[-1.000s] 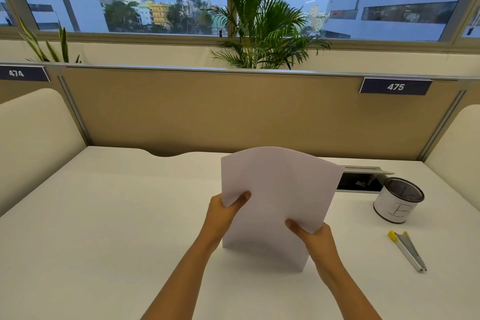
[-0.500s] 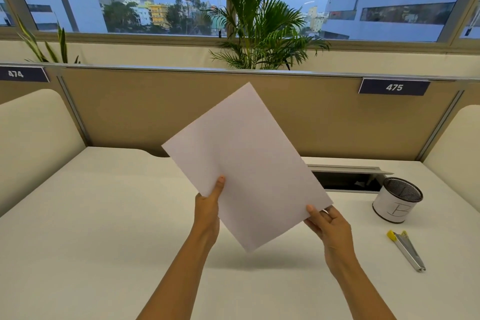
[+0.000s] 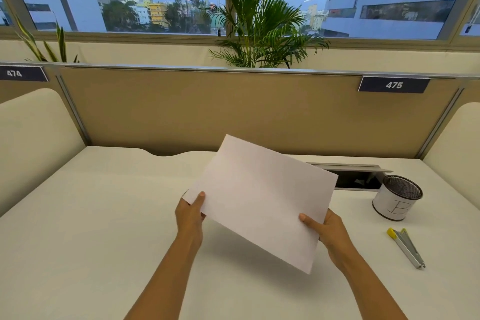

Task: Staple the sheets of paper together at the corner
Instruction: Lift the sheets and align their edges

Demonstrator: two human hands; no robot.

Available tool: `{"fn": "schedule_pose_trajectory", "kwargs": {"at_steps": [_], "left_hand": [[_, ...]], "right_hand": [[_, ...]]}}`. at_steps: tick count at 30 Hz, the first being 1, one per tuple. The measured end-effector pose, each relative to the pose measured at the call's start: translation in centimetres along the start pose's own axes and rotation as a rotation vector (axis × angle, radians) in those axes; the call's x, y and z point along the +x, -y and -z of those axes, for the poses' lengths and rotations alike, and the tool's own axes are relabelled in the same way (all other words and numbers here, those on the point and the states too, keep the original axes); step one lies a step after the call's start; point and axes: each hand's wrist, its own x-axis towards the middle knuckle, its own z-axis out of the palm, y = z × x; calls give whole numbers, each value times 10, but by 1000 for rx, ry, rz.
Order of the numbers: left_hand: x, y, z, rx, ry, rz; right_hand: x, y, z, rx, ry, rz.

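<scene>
Your left hand (image 3: 191, 215) and right hand (image 3: 331, 234) are bare (no gloves, rings or watch), and both forearms show no sleeves.

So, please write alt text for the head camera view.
Two hands, left hand and right hand, hold sheets of paper tilted above a white desk. A stapler lies at the right, near a mesh cup.

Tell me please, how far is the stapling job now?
Done: the sheets look gathered into one stack. In hand: the left hand and right hand hold it above the desk. Left: the stapler lies untouched beside the mesh pen cup; no staple shows.
</scene>
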Motion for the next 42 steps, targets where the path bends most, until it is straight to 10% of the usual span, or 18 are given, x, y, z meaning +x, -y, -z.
{"fn": "schedule_pose_trajectory", "kwargs": {"at_steps": [19,29,42], "left_hand": [[-17,58,35,961,-105,-39],[10,42,29,866,-79,139],[-1,27,-4,494,-18,-213]], "right_hand": [[4,-46,-6,-531,-86,-275],[4,-37,6,-378,-200,-275],[-4,-7,-13,-46,-270,186]]}}
